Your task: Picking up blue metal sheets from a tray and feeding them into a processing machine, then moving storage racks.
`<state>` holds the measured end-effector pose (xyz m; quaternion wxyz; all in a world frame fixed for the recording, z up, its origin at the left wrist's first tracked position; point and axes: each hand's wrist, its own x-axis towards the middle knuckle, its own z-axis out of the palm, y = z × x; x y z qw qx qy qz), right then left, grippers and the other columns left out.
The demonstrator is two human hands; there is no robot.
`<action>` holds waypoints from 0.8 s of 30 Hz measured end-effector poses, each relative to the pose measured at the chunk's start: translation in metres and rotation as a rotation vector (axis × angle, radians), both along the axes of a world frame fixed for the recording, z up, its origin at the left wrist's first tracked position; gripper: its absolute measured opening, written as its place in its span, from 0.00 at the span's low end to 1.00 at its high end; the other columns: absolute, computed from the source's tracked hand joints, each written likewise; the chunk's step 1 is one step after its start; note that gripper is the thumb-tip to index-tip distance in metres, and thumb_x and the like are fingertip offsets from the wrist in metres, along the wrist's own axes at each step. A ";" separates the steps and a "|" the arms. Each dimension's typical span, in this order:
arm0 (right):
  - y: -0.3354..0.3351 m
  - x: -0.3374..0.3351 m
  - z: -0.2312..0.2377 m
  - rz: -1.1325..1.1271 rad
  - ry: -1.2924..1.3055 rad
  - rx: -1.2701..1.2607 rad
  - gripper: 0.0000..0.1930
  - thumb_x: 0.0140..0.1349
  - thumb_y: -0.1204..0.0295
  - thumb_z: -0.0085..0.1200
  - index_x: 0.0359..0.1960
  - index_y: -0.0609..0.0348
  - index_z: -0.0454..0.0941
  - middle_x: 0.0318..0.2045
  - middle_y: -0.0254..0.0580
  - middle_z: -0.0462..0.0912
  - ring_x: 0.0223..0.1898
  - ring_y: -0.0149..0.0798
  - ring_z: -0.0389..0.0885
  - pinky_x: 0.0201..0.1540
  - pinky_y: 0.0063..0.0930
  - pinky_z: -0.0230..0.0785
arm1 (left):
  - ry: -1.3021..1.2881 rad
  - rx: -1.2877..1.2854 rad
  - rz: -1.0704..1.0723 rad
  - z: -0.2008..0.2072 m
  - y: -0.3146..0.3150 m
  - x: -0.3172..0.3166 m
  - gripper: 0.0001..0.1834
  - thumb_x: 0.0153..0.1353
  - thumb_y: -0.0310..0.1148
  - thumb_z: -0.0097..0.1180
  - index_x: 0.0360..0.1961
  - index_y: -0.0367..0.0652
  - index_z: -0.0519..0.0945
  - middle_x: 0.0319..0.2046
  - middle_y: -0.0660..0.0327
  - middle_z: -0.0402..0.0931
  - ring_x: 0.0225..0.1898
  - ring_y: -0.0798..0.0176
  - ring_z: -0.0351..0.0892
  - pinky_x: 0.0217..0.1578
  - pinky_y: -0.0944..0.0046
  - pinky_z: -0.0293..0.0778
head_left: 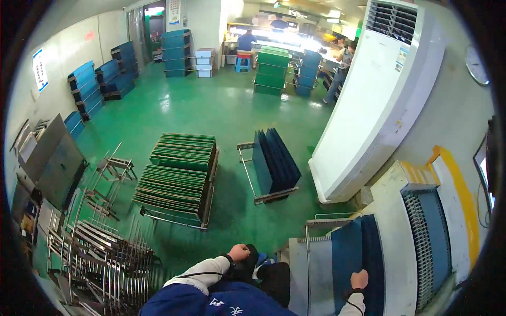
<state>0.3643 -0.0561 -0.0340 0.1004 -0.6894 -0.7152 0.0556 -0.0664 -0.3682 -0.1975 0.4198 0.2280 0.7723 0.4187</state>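
My left hand (240,253) is curled closed above my dark-trousered knee, with nothing showing in it. Over the metal rack (311,253) at my lower right, my right hand (359,279) is closed, right by the top edges of the blue boards (345,258). Whether its fingers pinch a board is hidden. The boards stand upright, side by side, in the rack's slots. Just right of them is a white machine (390,210) with a slotted conveyor (421,247) and a blue panel in it.
Ahead stand racks of green boards (174,184) and dark blue boards (271,163). Empty metal racks (105,253) crowd the lower left. A tall white air conditioner (369,100) rises at right. Farther off are more board stacks (271,71) and people at a lit bench (245,42).
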 end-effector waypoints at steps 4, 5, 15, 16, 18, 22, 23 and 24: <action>-0.002 -0.002 0.001 0.009 -0.037 -0.018 0.16 0.46 0.74 0.49 0.37 0.71 0.77 0.39 0.63 0.78 0.44 0.62 0.75 0.47 0.45 0.69 | 0.127 -0.006 0.012 0.003 0.002 0.001 0.14 0.47 0.38 0.58 0.30 0.38 0.81 0.26 0.55 0.81 0.27 0.60 0.80 0.32 0.62 0.75; -0.004 -0.004 0.003 0.010 -0.043 0.010 0.16 0.47 0.74 0.49 0.38 0.71 0.77 0.39 0.63 0.78 0.44 0.62 0.75 0.47 0.45 0.69 | 0.088 -0.015 0.020 0.009 0.001 0.001 0.13 0.47 0.38 0.58 0.30 0.39 0.81 0.27 0.55 0.81 0.28 0.60 0.80 0.33 0.62 0.75; -0.006 -0.005 0.012 0.009 -0.048 -0.020 0.16 0.47 0.74 0.49 0.38 0.71 0.76 0.38 0.62 0.79 0.43 0.61 0.76 0.46 0.44 0.70 | 0.048 0.001 0.040 0.009 -0.009 -0.005 0.13 0.48 0.37 0.58 0.31 0.38 0.80 0.25 0.58 0.81 0.27 0.63 0.80 0.29 0.63 0.76; -0.008 -0.005 0.014 0.003 -0.043 -0.003 0.16 0.47 0.74 0.49 0.37 0.71 0.77 0.38 0.62 0.79 0.42 0.61 0.76 0.46 0.44 0.70 | 0.042 0.001 0.043 0.013 -0.008 -0.004 0.13 0.48 0.36 0.58 0.31 0.38 0.80 0.25 0.58 0.81 0.27 0.63 0.80 0.29 0.63 0.76; -0.008 -0.003 0.013 0.002 -0.023 0.006 0.15 0.47 0.74 0.49 0.36 0.71 0.77 0.37 0.62 0.79 0.42 0.61 0.76 0.45 0.44 0.70 | 0.029 -0.002 0.050 0.015 -0.007 -0.002 0.13 0.49 0.36 0.58 0.31 0.37 0.80 0.24 0.58 0.80 0.26 0.64 0.80 0.29 0.64 0.76; -0.005 -0.009 0.010 0.028 -0.006 -0.024 0.16 0.46 0.73 0.49 0.36 0.71 0.76 0.37 0.62 0.79 0.41 0.61 0.77 0.45 0.45 0.70 | 0.013 0.035 0.057 0.003 -0.011 -0.008 0.13 0.49 0.36 0.57 0.31 0.36 0.80 0.24 0.57 0.80 0.26 0.64 0.80 0.29 0.64 0.75; -0.006 -0.009 0.012 0.025 -0.009 -0.028 0.16 0.46 0.73 0.49 0.37 0.71 0.76 0.37 0.62 0.79 0.40 0.61 0.77 0.45 0.44 0.70 | 0.013 0.029 0.052 0.004 -0.010 -0.008 0.14 0.49 0.36 0.57 0.31 0.36 0.80 0.24 0.57 0.80 0.26 0.64 0.80 0.29 0.64 0.75; -0.006 -0.005 0.009 0.040 -0.015 0.003 0.14 0.47 0.73 0.49 0.35 0.69 0.77 0.35 0.60 0.79 0.39 0.60 0.77 0.43 0.45 0.70 | 0.013 0.023 0.047 0.004 -0.009 -0.008 0.14 0.49 0.36 0.57 0.31 0.35 0.80 0.24 0.57 0.80 0.26 0.64 0.80 0.30 0.64 0.76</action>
